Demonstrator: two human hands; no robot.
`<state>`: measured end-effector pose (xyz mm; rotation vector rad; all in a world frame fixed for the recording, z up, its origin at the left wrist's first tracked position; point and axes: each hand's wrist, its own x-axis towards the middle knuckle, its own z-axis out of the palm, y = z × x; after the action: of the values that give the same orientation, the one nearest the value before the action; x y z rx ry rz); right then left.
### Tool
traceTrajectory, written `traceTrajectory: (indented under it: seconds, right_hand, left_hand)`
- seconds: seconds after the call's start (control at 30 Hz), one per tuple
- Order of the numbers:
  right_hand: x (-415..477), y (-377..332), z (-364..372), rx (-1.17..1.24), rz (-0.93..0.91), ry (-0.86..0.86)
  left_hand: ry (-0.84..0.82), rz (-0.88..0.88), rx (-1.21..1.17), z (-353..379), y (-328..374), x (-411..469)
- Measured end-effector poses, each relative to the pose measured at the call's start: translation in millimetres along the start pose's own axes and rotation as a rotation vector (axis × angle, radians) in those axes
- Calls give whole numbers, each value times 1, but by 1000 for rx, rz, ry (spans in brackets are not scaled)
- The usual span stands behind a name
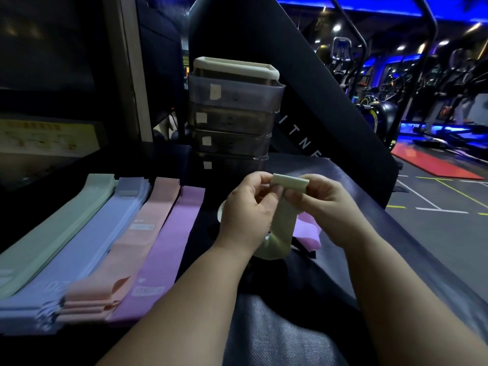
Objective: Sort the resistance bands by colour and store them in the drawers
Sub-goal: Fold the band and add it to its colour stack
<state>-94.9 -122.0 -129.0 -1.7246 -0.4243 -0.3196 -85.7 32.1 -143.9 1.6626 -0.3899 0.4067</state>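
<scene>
left hand (245, 215) + right hand (327, 207): fingers (295, 194) pinch green band (284, 223) before drawer unit (232, 114) | I fear its fold may spring loose and slip free.

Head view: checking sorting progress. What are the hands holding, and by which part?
A pale green band, its folded upper end pinched by left hand and right hand.

Dim overall; blue strip light (369, 3) glows far above and to the right of the right hand (330, 207), and small white ceiling spots (336, 28) there flare into soft blobs; both hands and the pale green band (285, 220) they pinch are the best lit, evenly, without hard shadow; left of the left hand (245, 215) the stacked bands (105, 247) smear toward the lower corner; the drawer unit (232, 114) beyond the hands is murky; far left of them is near black; straight lines bow at the edges.
</scene>
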Motion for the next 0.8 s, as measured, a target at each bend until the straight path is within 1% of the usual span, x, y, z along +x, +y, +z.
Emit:
traceTrajectory:
  seconds: [0.07,0.1,0.2,0.3,0.37,0.47,0.6,0.7,0.8]
  right_hand:
    - [0,-1,3,23,-25,60]
    - [1,-1,4,64,-30,91]
    - [3,-5,0,267,-20,233]
    - [4,-10,-7,438,-18,322]
    - [3,-13,-12,475,-38,364]
    - [3,-13,-20,486,-40,472]
    - [5,-6,-31,504,-20,584]
    - [7,-1,-35,494,-5,657]
    - [10,5,-39,469,7,728]
  left_hand:
    - [-5,-4,3,-1,-3,2]
    - [-36,-19,11,-1,-4,2]
    - [-204,-88,74,3,-6,0]
    - [-315,-93,287,7,-9,-5]
    - [-312,-52,398,5,-11,-5]
    - [-311,-59,370,0,-9,-3]
    - [-312,-35,473,-3,-11,-3]
    - [-311,-21,485,-3,-12,-3]
    - [-300,40,510,-4,-12,-2]
